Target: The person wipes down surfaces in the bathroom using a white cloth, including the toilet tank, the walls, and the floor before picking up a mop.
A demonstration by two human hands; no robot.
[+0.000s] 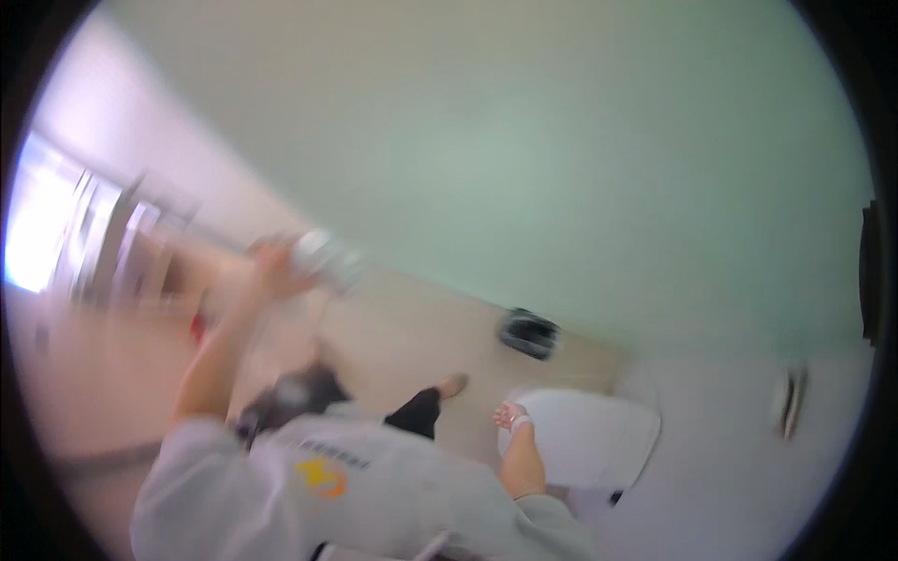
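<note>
Motion blur smears my left hand (277,270), raised at the left and closed around a pale, shiny object (326,259). The blur hides what that object is; it looks whitish and partly see-through. My right hand (511,415) hangs low, a light band at its wrist, with its fingers loosely apart and nothing seen in it. Beside it is a white, round-cornered flat top or lid (582,438); whether the hand touches it I cannot tell.
A small bin (530,333) with a dark inside stands on the floor by the pale green wall (533,154). A thin dark cord (649,463) runs along the white top. Blurred furniture (105,231) and a bright window (42,217) are at the left. A dark, blurred shape (302,393) is near my legs.
</note>
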